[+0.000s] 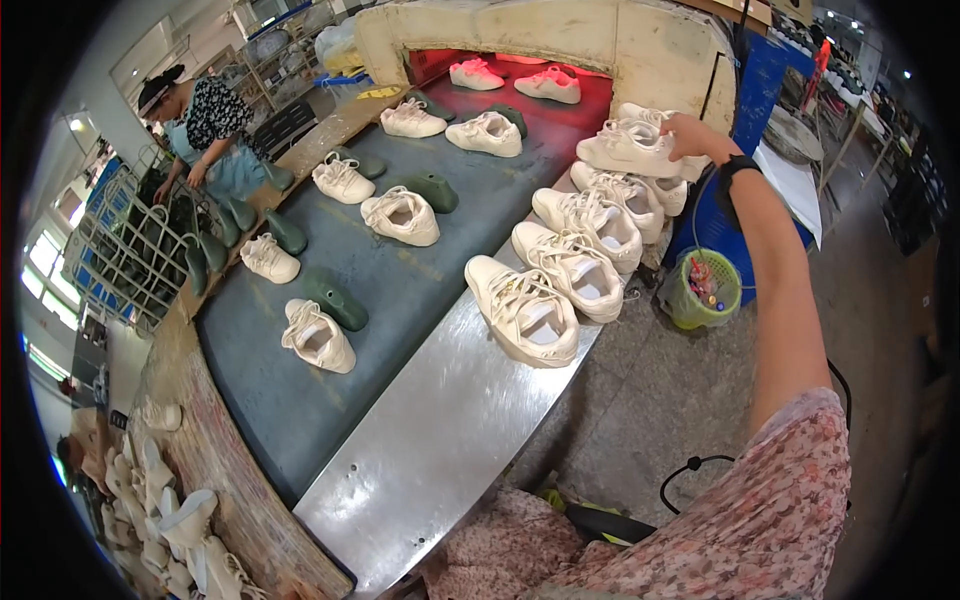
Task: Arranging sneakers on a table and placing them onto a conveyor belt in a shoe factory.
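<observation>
Fingers of the right hand [688, 137] rest closed on the farthest white sneaker [628, 150] at the metal ledge [440, 440]; better grip the heel firmly. Left hand is unseen.

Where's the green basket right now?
In the head view, the green basket sits on the floor right of the metal shelf, just under the raised right forearm and beside the nearest cream shoes.

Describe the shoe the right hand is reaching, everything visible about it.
The cream-white sneaker is a laced low-top with a thick pale sole, looking like leather or synthetic. It lies at the far end of a row of like shoes on the metal ledge beside the conveyor. The right hand touches its heel end; grip unclear.
</observation>
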Action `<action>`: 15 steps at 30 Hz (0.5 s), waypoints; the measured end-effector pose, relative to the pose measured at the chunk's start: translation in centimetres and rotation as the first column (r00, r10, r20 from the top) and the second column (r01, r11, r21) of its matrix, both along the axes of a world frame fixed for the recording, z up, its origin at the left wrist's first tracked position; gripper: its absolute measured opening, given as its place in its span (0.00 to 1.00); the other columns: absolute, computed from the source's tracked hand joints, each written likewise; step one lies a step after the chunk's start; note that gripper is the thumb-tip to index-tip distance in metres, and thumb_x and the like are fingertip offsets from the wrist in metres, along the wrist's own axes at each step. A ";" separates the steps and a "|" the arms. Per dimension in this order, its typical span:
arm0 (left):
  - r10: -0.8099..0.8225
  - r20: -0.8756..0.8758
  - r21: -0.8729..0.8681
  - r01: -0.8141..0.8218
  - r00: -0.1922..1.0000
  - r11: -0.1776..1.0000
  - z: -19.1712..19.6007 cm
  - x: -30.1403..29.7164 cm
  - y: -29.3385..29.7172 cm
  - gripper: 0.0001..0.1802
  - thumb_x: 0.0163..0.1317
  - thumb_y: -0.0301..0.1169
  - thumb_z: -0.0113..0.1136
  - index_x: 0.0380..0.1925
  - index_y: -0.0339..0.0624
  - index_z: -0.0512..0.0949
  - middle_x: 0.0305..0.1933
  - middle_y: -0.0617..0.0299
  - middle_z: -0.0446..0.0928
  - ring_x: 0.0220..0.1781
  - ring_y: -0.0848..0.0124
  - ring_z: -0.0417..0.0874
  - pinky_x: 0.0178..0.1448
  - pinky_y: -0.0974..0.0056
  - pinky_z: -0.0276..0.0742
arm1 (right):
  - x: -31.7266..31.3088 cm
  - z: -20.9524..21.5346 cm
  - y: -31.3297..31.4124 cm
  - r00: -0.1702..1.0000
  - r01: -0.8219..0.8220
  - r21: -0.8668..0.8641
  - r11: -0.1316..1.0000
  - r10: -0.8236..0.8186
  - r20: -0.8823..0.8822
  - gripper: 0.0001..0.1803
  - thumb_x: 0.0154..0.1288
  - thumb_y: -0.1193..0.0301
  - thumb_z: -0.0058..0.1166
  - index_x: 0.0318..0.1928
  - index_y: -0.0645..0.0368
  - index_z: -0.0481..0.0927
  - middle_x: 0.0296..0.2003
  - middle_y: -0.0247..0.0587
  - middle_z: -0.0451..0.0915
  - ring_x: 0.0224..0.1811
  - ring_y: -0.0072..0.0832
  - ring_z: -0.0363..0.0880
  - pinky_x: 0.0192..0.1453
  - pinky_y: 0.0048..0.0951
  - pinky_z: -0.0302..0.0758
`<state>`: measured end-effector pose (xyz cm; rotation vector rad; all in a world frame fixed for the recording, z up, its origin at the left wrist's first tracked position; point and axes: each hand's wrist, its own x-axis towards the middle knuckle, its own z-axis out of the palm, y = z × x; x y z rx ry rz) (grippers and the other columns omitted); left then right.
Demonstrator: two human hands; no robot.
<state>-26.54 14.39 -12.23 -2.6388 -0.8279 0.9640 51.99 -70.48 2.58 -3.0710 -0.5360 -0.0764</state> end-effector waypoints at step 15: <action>0.050 0.261 -0.165 -0.007 0.964 0.986 -2.9 4.6 -1.1 0.22 0.68 0.42 0.48 0.53 0.36 0.73 0.53 0.49 0.76 0.52 0.53 0.77 0.56 0.54 0.72 | -0.1 -7.0 -1.2 0.850 0.343 0.681 0.647 -0.523 0.069 0.40 0.55 0.55 0.61 0.63 0.66 0.67 0.57 0.61 0.73 0.58 0.50 0.73 0.63 0.40 0.68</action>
